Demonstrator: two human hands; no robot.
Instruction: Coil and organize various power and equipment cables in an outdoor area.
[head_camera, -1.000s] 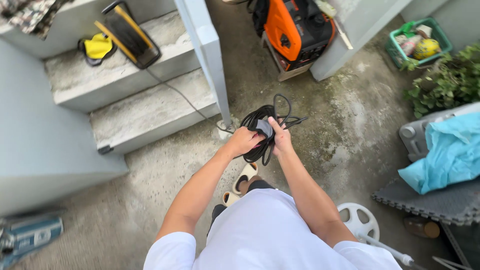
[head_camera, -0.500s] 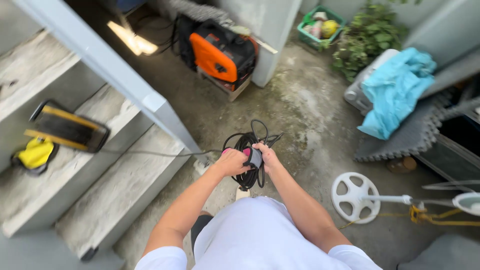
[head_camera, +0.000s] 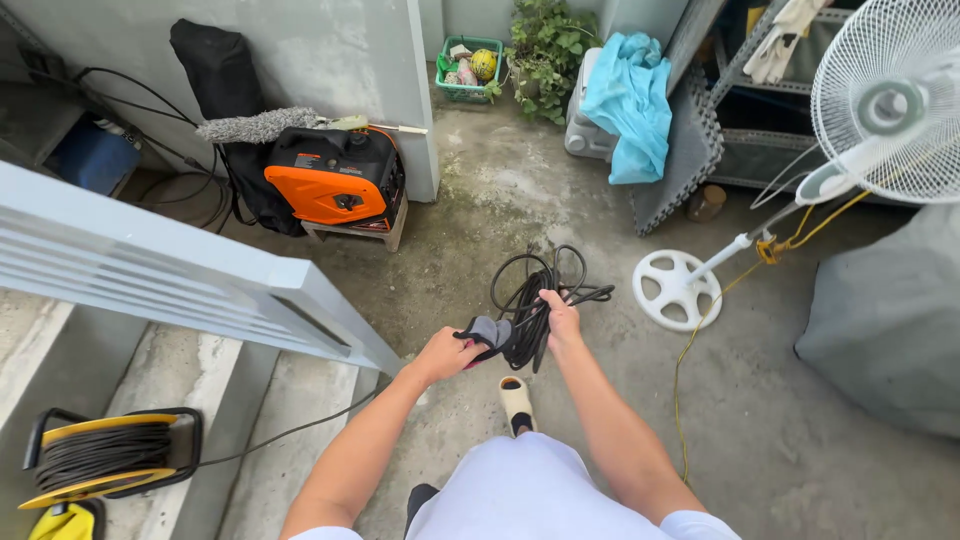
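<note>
The left hand (head_camera: 445, 352) is gripping a grey strap (head_camera: 494, 331) wrapped on the coiled black cable (head_camera: 535, 295). The right hand (head_camera: 561, 316) is clasping the coil, held above the concrete floor (head_camera: 560, 200).

fan head (head_camera: 893, 95) cut by edge, cable reel (head_camera: 105, 455) partly hidden

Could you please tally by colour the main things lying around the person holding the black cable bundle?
Black: 2, the cable bundle held in both the left hand and right hand, and the bag.
Orange: 1, the generator.
Yellow: 1, the cable reel.
White: 1, the pedestal fan.
Blue: 1, the cloth.
Green: 1, the basket.
Total: 7.
</note>
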